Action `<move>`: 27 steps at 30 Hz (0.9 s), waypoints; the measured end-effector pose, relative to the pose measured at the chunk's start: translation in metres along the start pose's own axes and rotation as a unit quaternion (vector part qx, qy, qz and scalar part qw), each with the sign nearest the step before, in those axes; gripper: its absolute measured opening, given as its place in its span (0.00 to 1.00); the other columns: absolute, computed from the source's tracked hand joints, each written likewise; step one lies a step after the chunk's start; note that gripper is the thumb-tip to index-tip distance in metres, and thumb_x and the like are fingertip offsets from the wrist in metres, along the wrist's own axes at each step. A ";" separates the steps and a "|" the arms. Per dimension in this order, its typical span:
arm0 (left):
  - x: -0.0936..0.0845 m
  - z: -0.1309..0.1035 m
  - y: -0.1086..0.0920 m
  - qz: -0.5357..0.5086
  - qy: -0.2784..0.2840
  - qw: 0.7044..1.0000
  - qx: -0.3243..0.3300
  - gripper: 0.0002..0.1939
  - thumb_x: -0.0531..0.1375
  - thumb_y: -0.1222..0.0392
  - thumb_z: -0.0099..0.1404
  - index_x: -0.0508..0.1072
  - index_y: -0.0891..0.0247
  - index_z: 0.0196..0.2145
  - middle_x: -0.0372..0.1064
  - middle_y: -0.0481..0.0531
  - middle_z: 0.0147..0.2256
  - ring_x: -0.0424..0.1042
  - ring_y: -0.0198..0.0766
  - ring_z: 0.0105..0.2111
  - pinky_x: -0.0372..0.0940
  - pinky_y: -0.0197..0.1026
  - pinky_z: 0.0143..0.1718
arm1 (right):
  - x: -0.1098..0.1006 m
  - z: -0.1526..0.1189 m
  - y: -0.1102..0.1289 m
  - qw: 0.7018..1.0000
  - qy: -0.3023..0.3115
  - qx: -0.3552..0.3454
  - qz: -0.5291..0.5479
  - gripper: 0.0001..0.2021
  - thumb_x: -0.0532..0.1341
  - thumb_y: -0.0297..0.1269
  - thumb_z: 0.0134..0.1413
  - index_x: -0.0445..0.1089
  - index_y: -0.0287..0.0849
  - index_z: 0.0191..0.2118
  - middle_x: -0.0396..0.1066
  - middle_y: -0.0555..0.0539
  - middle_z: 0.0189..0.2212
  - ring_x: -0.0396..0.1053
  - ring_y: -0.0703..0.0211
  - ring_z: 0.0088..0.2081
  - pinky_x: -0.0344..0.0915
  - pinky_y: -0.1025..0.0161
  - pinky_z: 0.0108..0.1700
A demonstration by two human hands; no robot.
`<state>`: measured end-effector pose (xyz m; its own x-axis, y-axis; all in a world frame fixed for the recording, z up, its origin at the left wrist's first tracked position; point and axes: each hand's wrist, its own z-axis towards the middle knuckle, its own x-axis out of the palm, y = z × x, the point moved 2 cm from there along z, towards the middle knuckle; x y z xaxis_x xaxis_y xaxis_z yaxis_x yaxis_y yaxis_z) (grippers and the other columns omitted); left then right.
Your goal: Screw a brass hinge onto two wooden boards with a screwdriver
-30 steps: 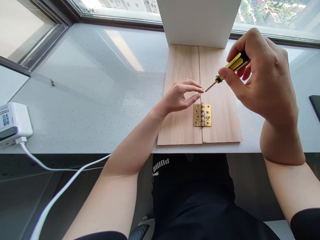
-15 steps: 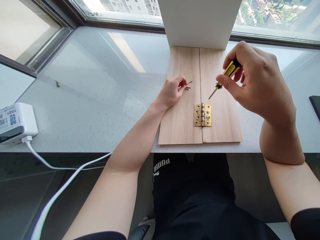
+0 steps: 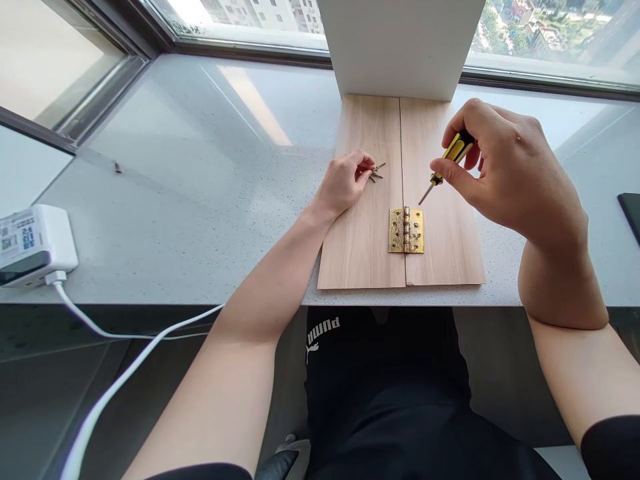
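Observation:
Pinched together, the fingertips of my left hand (image 3: 349,179) are on a few small screws (image 3: 377,177) lying on the left wooden board (image 3: 360,247). How many screws are between the fingers is hidden. My right hand (image 3: 513,170) grips a small yellow-and-black screwdriver (image 3: 454,152), its tip slanting down to the left over the right wooden board (image 3: 447,257). Just below that tip a brass hinge (image 3: 406,230) lies opened flat across the seam of the two boards. Dark spots, holes or screw heads, show in both hinge leaves.
A tall white panel (image 3: 395,47) stands at the boards' far end. The boards rest on a speckled white sill (image 3: 200,180) below windows. At left is a white plug-in device (image 3: 37,243) with a white cable (image 3: 120,373); a dark flat object (image 3: 631,210) lies far right.
My right hand has come slightly down and left, bringing the screwdriver tip closer to the hinge. The left fingers stay at the screws, which have shifted a little.

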<state>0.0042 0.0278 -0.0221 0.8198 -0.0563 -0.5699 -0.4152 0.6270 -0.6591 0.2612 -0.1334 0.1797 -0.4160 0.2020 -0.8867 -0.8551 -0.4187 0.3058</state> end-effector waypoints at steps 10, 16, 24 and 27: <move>0.001 -0.001 0.003 0.006 -0.010 1.000 0.008 0.04 0.67 0.57 0.85 0.82 0.57 0.52 0.88 0.61 0.50 0.89 0.49 0.50 0.89 0.53 0.52 | 0.005 -0.003 -0.006 1.000 0.028 -0.003 0.008 0.11 0.68 0.42 0.74 0.64 0.55 0.43 0.80 0.44 0.41 0.76 0.39 0.40 0.72 0.40 0.47; 0.001 0.000 0.002 0.036 -0.031 0.999 0.027 0.07 0.66 0.66 0.81 0.81 0.56 0.52 0.88 0.58 0.50 0.87 0.49 0.51 0.87 0.54 0.57 | 0.004 -0.003 -0.007 0.998 0.063 -0.018 0.001 0.09 0.68 0.42 0.77 0.66 0.54 0.45 0.82 0.44 0.42 0.76 0.42 0.40 0.72 0.43 0.46; 0.001 -0.002 -0.030 0.044 0.001 0.997 0.062 0.08 0.66 0.69 0.82 0.80 0.59 0.53 0.87 0.57 0.50 0.86 0.46 0.50 0.83 0.49 0.56 | 0.006 -0.004 -0.003 0.997 0.071 -0.007 0.028 0.09 0.69 0.37 0.78 0.68 0.53 0.45 0.81 0.45 0.42 0.76 0.42 0.40 0.70 0.44 0.48; 0.001 -0.004 -0.041 0.041 0.042 0.995 0.082 0.06 0.66 0.68 0.82 0.81 0.60 0.52 0.87 0.57 0.49 0.86 0.45 0.49 0.82 0.49 0.54 | 0.007 -0.004 -0.004 0.997 0.077 -0.006 0.030 0.09 0.70 0.38 0.78 0.68 0.53 0.45 0.79 0.45 0.42 0.74 0.42 0.41 0.68 0.45 0.48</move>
<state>0.0204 -0.0012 0.0024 0.7475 -0.0607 -0.6614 -0.4026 0.7506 -0.5239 0.2628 -0.1336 0.1710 -0.4139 0.0388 -0.9095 -0.8256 -0.4370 0.3570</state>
